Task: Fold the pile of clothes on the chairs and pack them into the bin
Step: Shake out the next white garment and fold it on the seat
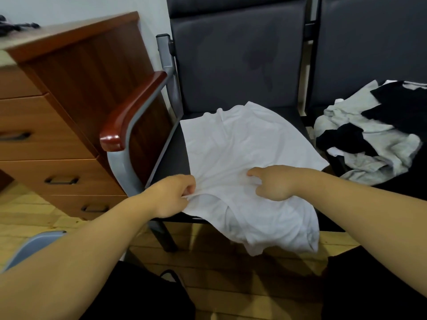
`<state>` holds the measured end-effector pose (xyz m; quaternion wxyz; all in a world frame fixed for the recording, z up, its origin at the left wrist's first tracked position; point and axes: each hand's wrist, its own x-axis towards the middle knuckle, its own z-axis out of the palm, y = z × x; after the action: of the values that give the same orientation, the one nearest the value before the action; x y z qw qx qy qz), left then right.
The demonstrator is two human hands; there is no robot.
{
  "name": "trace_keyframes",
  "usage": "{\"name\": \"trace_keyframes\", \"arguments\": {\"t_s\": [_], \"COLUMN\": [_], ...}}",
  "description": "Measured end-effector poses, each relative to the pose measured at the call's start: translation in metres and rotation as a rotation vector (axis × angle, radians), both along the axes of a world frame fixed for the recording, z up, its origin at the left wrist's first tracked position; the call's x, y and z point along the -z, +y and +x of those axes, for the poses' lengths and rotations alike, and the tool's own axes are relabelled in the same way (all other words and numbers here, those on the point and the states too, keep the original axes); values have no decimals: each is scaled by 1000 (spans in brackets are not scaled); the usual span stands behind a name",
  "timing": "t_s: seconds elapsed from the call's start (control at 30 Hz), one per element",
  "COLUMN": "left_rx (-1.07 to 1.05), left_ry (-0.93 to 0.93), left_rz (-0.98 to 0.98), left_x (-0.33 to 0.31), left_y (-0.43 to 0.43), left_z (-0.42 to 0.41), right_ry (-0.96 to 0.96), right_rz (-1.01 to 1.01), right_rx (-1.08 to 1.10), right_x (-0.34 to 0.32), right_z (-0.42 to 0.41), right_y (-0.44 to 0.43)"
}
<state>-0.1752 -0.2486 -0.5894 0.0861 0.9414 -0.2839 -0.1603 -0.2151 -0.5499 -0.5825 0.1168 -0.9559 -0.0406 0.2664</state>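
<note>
Folding step: left hand (172, 195) pinches the shirt (242, 153) at the seat's front edge, right hand (272, 183) grips a bunch, fold across next.

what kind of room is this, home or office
Probably an office or waiting area: padded dark chairs joined in a row with a wooden armrest, and a wooden desk with drawers beside them. The laundry pile is the only homely thing.

No readable text, label, brand, number or sign anywhere in view. Plain, unprinted cloth on the white shirt (242, 153) and the heap of grey and black clothes (369, 135). Unmarked drawer fronts (46, 144) too.
</note>
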Motion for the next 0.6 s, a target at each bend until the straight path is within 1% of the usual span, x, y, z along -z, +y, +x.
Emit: {"name": "trace_keyframes", "arguments": {"t_s": [0.1,0.17,0.2,0.27,0.3,0.33,0.43,0.5,0.6], "left_rx": [-4,-46,-73,-119,-132,-142,-115,-117,-181], "left_ry": [133,176,147,9,-40,-49,-19,-24,-27], "left_rz": [-24,-84,-118,-147,-150,-137,-42,-17,-2], "left_x": [0,-1,-1,1,3,3,3,1,-3], "left_y": [-3,-9,-13,-22,-27,-32,-42,-45,-49], "left_z": [0,3,5,12,15,17,22,23,26], "right_ry": [-38,-110,-163,-236,-236,-226,-213,-145,-19], "right_rz": [35,53,63,121,149,162,148,181,276], "right_rx": [-2,0,2,10,-1,-27,-128,-125,-90], "right_x": [0,-2,-2,0,2,4,12,10,6], "right_z": [1,4,6,8,7,6,1,0,0], "right_y": [-1,-1,-2,0,3,5,11,12,11]}}
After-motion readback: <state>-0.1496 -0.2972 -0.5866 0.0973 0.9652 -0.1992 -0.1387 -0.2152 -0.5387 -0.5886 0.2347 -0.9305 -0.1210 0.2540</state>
